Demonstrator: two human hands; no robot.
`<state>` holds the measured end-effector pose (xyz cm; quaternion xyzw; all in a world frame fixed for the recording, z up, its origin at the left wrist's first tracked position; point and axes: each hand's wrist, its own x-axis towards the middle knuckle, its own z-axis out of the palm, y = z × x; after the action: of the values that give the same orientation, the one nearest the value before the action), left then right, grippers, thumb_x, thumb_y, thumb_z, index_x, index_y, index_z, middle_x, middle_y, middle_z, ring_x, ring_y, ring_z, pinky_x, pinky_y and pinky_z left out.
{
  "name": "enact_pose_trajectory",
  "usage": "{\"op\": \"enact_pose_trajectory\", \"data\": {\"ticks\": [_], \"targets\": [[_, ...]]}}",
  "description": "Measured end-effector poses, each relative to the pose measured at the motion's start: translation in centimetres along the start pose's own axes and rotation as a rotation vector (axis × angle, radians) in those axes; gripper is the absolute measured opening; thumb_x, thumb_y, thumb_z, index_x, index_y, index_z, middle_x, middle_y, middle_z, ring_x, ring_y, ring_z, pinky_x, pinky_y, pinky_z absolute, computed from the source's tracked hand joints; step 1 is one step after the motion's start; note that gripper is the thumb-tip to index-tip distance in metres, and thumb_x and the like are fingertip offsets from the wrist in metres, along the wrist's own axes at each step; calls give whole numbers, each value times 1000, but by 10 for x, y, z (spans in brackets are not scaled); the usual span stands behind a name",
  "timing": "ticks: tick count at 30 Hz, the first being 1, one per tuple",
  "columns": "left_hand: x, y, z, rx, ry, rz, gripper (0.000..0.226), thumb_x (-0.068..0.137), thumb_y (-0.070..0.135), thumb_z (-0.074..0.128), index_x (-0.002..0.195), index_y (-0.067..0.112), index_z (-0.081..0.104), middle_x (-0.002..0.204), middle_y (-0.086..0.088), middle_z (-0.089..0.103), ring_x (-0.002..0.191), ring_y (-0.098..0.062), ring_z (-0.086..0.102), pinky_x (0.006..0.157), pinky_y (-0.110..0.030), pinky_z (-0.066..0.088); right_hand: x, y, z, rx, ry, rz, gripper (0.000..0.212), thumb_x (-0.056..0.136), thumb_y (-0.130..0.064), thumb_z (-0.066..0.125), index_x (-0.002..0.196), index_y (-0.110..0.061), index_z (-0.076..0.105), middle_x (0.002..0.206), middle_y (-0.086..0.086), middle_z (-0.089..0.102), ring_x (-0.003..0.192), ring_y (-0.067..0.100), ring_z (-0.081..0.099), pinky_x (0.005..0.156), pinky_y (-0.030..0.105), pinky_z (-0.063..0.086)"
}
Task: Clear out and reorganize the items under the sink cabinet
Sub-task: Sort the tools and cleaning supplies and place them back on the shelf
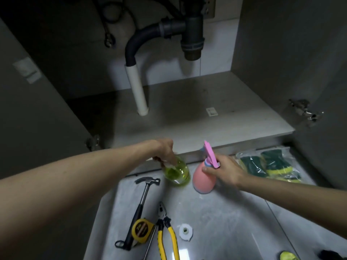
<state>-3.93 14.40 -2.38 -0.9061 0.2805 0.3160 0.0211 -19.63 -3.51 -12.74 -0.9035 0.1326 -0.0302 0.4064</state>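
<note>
Just in front of the cabinet floor [197, 113], on the tiled floor outside it, stand the two spray bottles the person is handling. The left hand [165, 151] has its fingers curled down over the head of the green bottle [177, 172], gripping it from above, likely so it can be lifted straight up. The right hand [224, 170] wraps fingers and thumb round the neck of the pink spray bottle [203, 177], just under its pink trigger, a hold that keeps the bottle upright. Both bottles sit just short of the cabinet's front edge, close beside each other, which suggests they are about to go back inside together.

Right of the pink bottle, near the cabinet's edge, lies a clear pack of green-and-yellow sponges [270, 166]. Further from the cabinet are a hammer [139, 209], a yellow tape measure [141, 230], yellow-handled pliers [167, 235] and a small white plastic fitting [185, 231], grouped as tools apart from the cleaning things. Inside, a white drain pipe [137, 91] drops to the cabinet floor.
</note>
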Motion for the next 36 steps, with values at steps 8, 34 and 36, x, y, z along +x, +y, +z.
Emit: {"op": "enact_pose_trajectory", "data": {"ticks": [8,34,36], "targets": [[29,11,29,-301,28,11,15,82,15,71,82,1,68,70,-14,68,62,-29,69,61,-38,62,13,-3,10,-77,25,-37,20,81,-40,78,81,-36,59,89,-15,64,83,9,60,65,23,45],[72,74,41,-508,307,203,25,88,12,55,69,6,68,76,-18,75,77,-33,74,79,-49,61,4,15,-46,-25,185,230,20,86,-19,79,101,-22,66,102,1,69,97,22,64,79,30,50],[77,80,42,-494,306,220,27,89,14,55,66,8,67,73,-16,74,73,-32,74,77,-47,62,5,20,-49,-15,202,227,28,85,-19,80,111,-22,68,106,1,70,101,23,65,86,35,54]]}}
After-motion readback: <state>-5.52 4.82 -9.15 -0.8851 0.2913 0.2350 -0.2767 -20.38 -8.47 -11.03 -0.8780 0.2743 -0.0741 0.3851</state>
